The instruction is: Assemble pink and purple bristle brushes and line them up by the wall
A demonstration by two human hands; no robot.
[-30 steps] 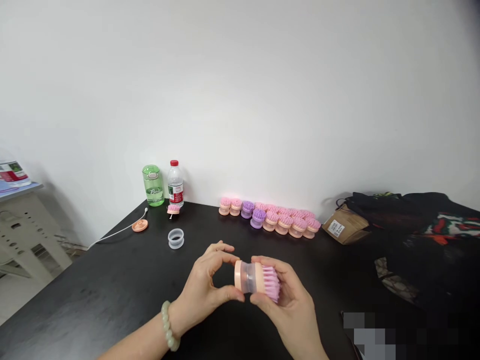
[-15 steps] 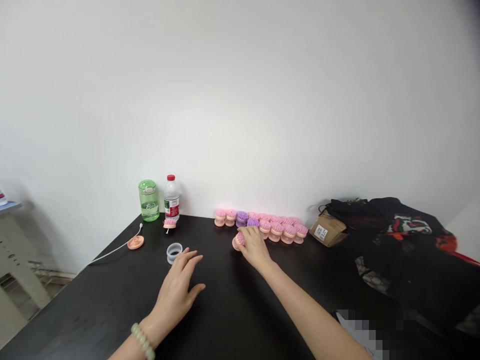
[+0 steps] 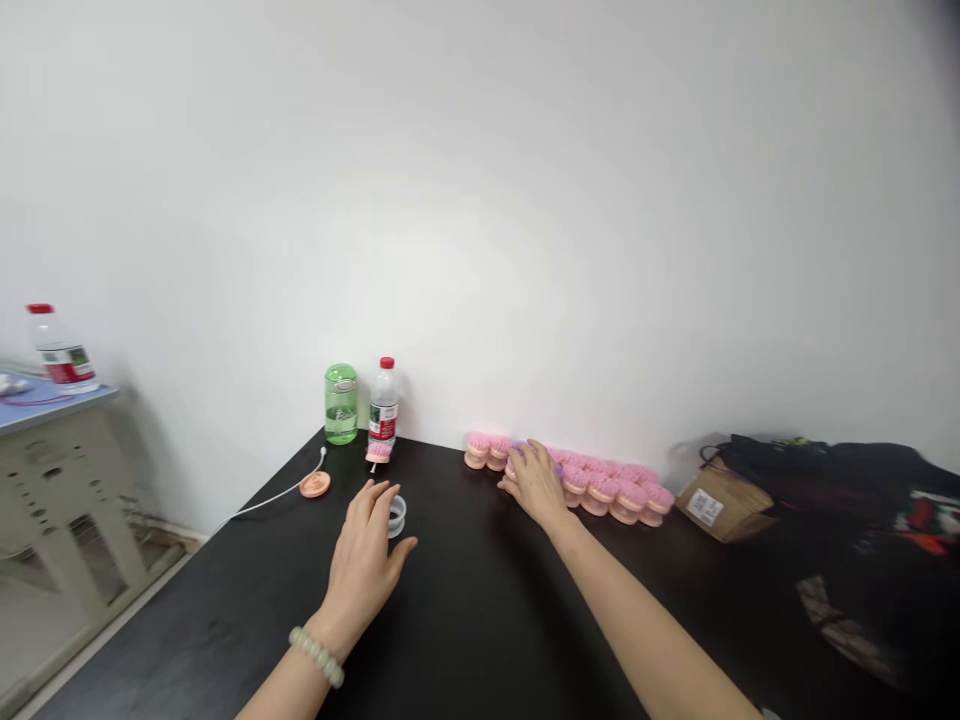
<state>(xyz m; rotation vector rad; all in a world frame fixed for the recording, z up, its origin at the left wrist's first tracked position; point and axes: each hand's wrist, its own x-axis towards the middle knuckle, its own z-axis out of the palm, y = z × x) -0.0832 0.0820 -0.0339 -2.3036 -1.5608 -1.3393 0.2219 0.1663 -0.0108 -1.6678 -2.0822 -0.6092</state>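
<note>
At the left end of the double row of round scalp brushes point(image 3: 601, 490), my right hand point(image 3: 538, 482) has its fingers closed around a pink scalp brush point(image 3: 514, 464), mostly hidden by the fingers. Several brushes have pink bristles on peach bases; purple bristles peek out beside the hand. My left hand point(image 3: 365, 545), fingers stretched and thumb apart, hovers over the black table with nothing in it. Just past its fingertips stands a translucent ring point(image 3: 397, 517), partly covered by them. A peach disc point(image 3: 315, 485) and a separate pink bristle head point(image 3: 378, 455) lie farther back.
A green-tinted bottle point(image 3: 341, 405) and a red-capped water bottle point(image 3: 383, 402) stand against the wall. A white cable point(image 3: 279, 497) runs over the left table edge. To the right are a brown paper bag point(image 3: 724, 500) and dark clothing point(image 3: 832, 480). Another table point(image 3: 56, 410) stands at far left.
My right hand has carried the pink brush back to the row's left part, beside the purple ones. The view has swung left, so the scene sits farther right. My left hand stays open, closer to the ring.
</note>
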